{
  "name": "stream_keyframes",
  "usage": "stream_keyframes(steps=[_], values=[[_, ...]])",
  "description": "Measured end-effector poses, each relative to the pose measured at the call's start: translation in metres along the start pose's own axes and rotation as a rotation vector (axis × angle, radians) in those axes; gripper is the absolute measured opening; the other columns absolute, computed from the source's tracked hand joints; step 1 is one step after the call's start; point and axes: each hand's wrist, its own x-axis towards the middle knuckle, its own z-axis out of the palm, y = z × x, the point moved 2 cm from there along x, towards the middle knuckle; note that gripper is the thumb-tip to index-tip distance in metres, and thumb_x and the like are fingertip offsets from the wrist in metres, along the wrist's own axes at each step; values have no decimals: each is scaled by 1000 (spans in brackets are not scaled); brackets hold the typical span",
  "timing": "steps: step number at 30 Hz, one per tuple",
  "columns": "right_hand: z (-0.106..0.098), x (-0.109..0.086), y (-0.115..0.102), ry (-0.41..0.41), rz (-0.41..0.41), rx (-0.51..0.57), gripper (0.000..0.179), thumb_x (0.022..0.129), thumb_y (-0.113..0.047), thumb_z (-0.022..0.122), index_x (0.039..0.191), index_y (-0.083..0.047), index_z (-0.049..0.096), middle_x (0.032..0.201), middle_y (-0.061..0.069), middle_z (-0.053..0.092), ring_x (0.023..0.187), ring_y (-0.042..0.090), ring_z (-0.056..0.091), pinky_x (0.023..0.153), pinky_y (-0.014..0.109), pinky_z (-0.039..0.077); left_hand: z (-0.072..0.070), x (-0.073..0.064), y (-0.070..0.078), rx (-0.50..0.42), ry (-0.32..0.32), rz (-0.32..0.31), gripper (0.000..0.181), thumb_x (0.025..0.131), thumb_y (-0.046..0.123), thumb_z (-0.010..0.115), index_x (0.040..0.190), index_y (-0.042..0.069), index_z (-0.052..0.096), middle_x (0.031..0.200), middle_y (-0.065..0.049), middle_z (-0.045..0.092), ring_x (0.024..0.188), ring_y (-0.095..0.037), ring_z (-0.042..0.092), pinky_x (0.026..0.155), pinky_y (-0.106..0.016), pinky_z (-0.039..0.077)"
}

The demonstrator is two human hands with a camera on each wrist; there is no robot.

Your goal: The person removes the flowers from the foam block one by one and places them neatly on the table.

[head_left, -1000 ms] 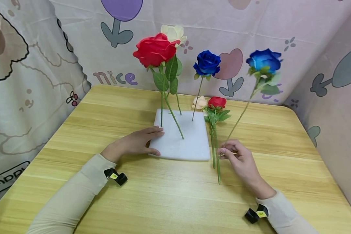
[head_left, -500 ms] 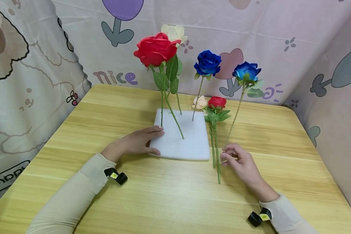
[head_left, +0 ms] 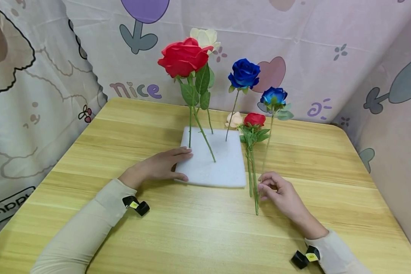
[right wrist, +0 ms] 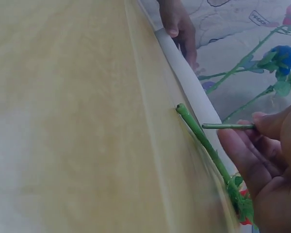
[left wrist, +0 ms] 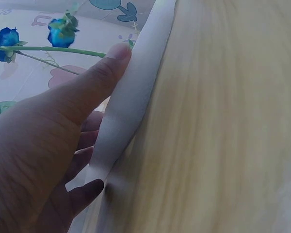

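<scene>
My left hand (head_left: 159, 165) rests on the left edge of a white foam board (head_left: 222, 177), thumb and fingers extended. Standing in the board are a large red rose (head_left: 183, 59), a white rose (head_left: 205, 37) behind it, and a dark blue rose (head_left: 244, 74). My right hand (head_left: 282, 194) pinches the lower stem of a second blue rose (head_left: 274, 97), held nearly upright to the right of the board. In the right wrist view, its stem end (right wrist: 228, 126) sticks out past the fingertips, above the table.
Beside the board's right edge lie a red rose (head_left: 255, 120) and a peach rose (head_left: 233, 120), their stems pointing toward me. Wooden tabletop (head_left: 191, 232) extends around the board. A patterned cloth (head_left: 315, 34) hangs behind the table.
The blue rose in my right hand has swung left and its bloom has come lower, from tilted right to nearly upright. My right hand has shifted slightly toward me. The left hand stays put.
</scene>
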Motion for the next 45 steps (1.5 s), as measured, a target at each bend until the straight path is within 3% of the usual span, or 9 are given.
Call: stream_keyframes(steps=[15,24,30,38,45], values=[[5,-6,5,-126,228,48,14,95,1,59,105,7,51,88,19,62,76,25,65,66,37,60,1,1,-3,3,-1,-2,93,83,68,60,151,7,38,159,-8,28,144,-29,25,115,-43,26],[6,-7,7,-199,275,56,14,98,-2,56,105,8,49,89,19,61,75,27,65,67,39,60,2,2,-4,5,-3,-9,95,83,71,57,151,8,37,159,-7,27,145,-29,24,115,-43,26],[4,-6,6,-192,300,48,13,98,-1,56,106,8,50,90,19,61,76,28,65,67,38,60,2,1,-3,0,-1,-14,94,83,70,58,151,8,37,159,-6,27,145,-28,23,115,-42,26],[-1,-5,6,-115,301,68,14,97,0,58,104,7,48,88,19,61,78,28,64,68,39,60,1,0,-2,-6,-2,-12,92,84,66,61,151,8,38,159,-6,27,145,-28,23,116,-42,26],[-8,0,8,-84,352,71,15,98,-1,56,105,8,48,89,20,61,79,27,64,70,39,60,1,0,-2,-2,2,-6,92,84,65,62,151,7,38,159,-8,27,145,-29,24,115,-43,26]])
